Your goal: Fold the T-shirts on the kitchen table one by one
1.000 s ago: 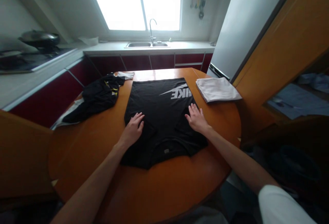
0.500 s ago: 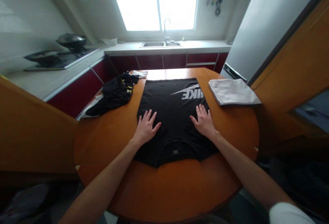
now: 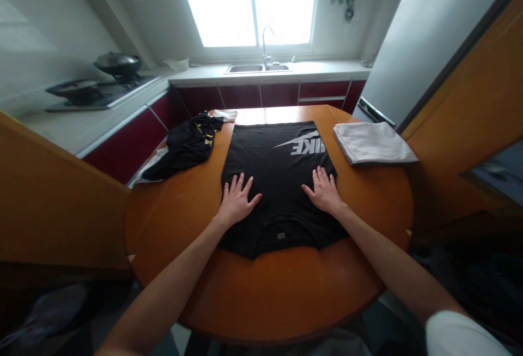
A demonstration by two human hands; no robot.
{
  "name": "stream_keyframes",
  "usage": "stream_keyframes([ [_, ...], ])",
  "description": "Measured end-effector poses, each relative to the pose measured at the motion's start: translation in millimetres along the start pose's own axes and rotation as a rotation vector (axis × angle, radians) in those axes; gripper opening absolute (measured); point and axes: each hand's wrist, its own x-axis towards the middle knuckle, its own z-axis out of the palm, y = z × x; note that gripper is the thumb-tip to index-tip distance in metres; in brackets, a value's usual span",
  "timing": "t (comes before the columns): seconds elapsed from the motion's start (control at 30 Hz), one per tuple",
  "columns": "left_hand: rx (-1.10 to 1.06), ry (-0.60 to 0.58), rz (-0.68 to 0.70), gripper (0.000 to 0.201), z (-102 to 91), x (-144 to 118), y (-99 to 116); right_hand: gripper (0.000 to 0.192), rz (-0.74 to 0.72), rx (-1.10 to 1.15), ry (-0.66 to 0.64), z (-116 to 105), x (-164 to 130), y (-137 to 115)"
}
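A black T-shirt (image 3: pixel 273 165) lies spread on the round wooden table (image 3: pixel 281 296), its collar toward me and a large white logo near its far right corner. My left hand (image 3: pixel 238 201) rests flat on the shirt's left side, fingers spread. On the right side my right hand (image 3: pixel 324 191) presses flat as well, its fingers stretched away from me. Neither hand grips the cloth. The sleeves appear tucked inward beneath or beside my hands, though I cannot tell exactly how they lie.
A crumpled black garment (image 3: pixel 188 146) with white and yellow parts lies at the table's left edge. Folded whitish cloth (image 3: pixel 373 142) sits at the right. Beyond are a counter with a sink (image 3: pixel 257 68), a stove with pans (image 3: pixel 118 64), and a fridge (image 3: pixel 412 40) at right.
The view has shifted slightly, so everything sits a little differently in frame. My left hand has slid slightly rightward with its fingers still spread; the right hand stays nearly in place.
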Motion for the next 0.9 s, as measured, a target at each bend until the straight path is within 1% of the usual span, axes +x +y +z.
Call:
stream_keyframes([
  [0.1,-0.032,0.038,0.018,0.074,2.3,1,-1,0.08,-0.013,0.068,-0.001,-9,1,7],
  [0.13,-0.043,0.051,0.026,0.073,2.8,1,-1,0.078,-0.012,0.099,0.022,-13,2,11],
  [0.27,-0.081,0.086,0.053,0.07,-0.1,3,-2,0.066,0.027,0.21,0.178,-30,0,23],
  [0.33,-0.09,0.094,0.06,0.069,-2.9,4,-2,0.061,0.026,0.241,0.206,-35,-3,21],
  [0.43,-0.081,0.09,0.057,0.07,-4.4,2,-2,0.06,-0.037,0.235,0.165,-34,-11,11],
  [0.53,-0.062,0.039,0.061,0.071,-2.1,-3,0,0.063,-0.105,0.172,0.06,-26,-17,1],
  [0.6,-0.058,-0.004,0.064,0.072,-1.9,-7,2,0.064,-0.119,0.121,-0.024,-21,-20,-2],
  [0.67,-0.078,-0.012,0.059,0.071,-5.0,-8,4,0.064,-0.116,0.095,-0.05,-18,-21,-2],
  [0.7,-0.1,0.003,0.052,0.07,-8.0,-7,4,0.063,-0.112,0.097,-0.032,-17,-20,-2],
  [0.77,-0.168,0.065,0.025,0.067,-16.1,-5,0,0.063,-0.102,0.131,0.044,-19,-19,1],
  [0.9,-0.336,0.242,-0.088,0.062,-35.2,0,-22,0.061,-0.085,0.26,0.183,-26,-13,11],
])
